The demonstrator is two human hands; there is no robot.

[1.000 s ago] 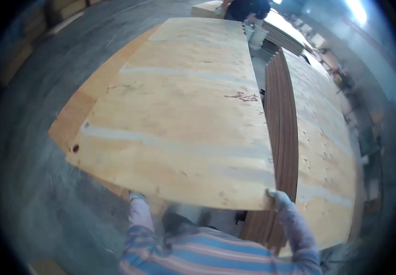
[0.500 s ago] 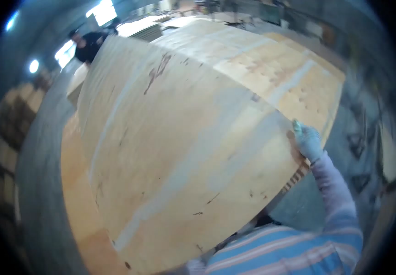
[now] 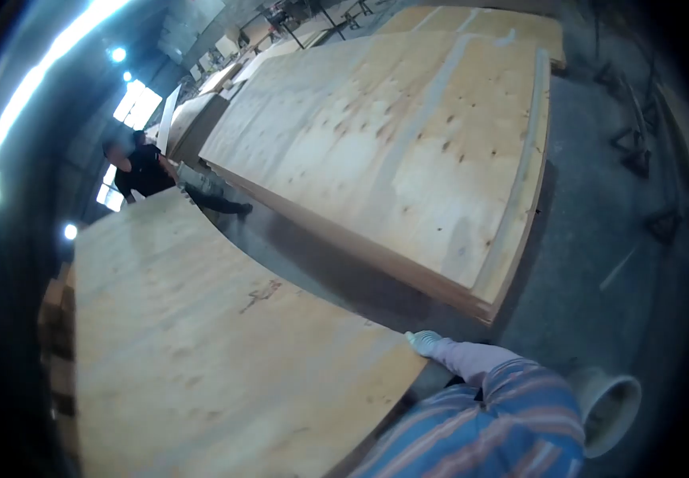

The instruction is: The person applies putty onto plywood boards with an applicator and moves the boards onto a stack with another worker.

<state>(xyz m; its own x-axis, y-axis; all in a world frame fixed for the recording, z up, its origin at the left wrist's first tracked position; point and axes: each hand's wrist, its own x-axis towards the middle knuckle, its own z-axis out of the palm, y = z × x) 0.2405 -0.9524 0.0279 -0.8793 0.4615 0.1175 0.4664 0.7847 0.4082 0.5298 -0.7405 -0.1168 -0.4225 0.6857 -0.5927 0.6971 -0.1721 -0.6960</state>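
Observation:
A large wooden sheet [image 3: 225, 334] with a reddish-brown mark fills the lower left of the head view. My right hand [image 3: 422, 342], in a pale glove, is closed on the sheet's near right corner. My left hand is out of view. At the sheet's far end stands a person in dark clothes [image 3: 147, 171], whose hands are too unclear to make out. Beyond a strip of floor, to the right, lies a stack of large wooden panels [image 3: 376, 151] with grey stripes and small knots.
A white bucket [image 3: 611, 414] stands at the lower right, beside my sleeve. Another panel stack [image 3: 512, 28] is at the top. Dark metal stands [image 3: 635, 155] are on the floor at the right. More boards [image 3: 193, 123] lie behind the person.
The view has swung round, and the sheet now lies to the left of the panel stack, with floor between them. My left hand has left the view. My right hand still grips the sheet.

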